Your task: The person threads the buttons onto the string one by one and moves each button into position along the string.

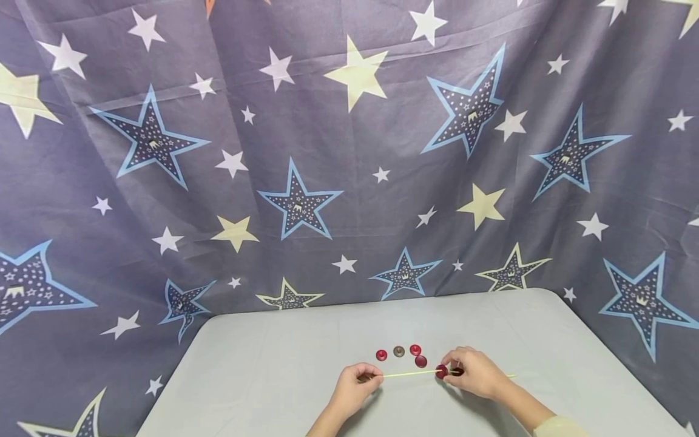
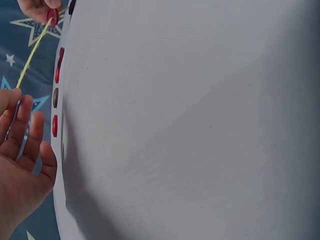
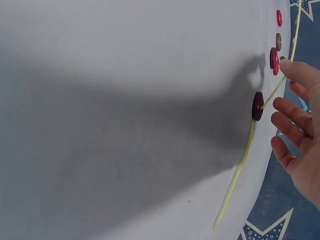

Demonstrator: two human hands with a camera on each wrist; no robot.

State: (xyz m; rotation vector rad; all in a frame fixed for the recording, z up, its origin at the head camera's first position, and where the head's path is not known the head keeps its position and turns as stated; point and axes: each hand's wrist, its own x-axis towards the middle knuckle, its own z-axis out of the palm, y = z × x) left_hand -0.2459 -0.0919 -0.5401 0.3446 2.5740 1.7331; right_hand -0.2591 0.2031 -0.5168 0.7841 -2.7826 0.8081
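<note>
My left hand [image 1: 354, 387] pinches one end of a thin yellow cord [image 1: 409, 374] between thumb and forefinger, its other fingers loosely bent in the left wrist view. The cord runs straight across to my right hand [image 1: 477, 373], whose thumb and fingertips pinch a dark red button [image 1: 441, 371] on the cord. A second dark button [image 3: 257, 106] is strung further along, below the right fingers and close to the tabletop. Past it, the cord's tail slants over the table in the right wrist view.
Behind the cord lie a red button [image 1: 381, 354], a brownish button [image 1: 399, 351], another red button [image 1: 415, 349] and a dark red button [image 1: 420, 361] close against it. They rest on a pale grey table [image 1: 262, 370], with a star-patterned curtain [image 1: 349, 152] hanging around it.
</note>
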